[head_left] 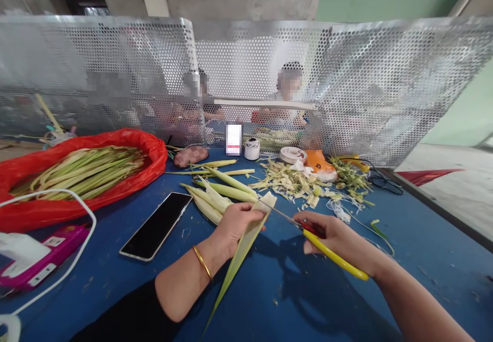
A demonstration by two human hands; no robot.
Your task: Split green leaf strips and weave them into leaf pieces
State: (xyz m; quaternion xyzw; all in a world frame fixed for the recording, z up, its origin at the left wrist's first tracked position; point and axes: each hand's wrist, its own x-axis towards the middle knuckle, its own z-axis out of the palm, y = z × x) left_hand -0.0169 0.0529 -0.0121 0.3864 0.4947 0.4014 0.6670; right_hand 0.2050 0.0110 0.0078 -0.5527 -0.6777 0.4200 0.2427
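Note:
Between the thumb and fingers of my left hand (235, 227) is a long pale-green corn husk leaf (243, 247), its wide end up and its narrow tip hanging toward me. My right hand (327, 236) grips a pair of scissors (334, 261) with yellow and red handles. The scissor blades reach left to the wide end of the leaf; whether they are fully closed I cannot make out. Just behind my left hand lie several whole corn husks (227, 190) on the blue table (292, 301).
A red plastic bag (156, 149) of long leaves stands at left, near a phone (157, 226) and a purple power strip (50, 257). Husk scraps (283, 180), a tape roll (292, 154) and white string (339, 211) lie behind. A perforated metal screen (239, 59) closes the back; people sit beyond.

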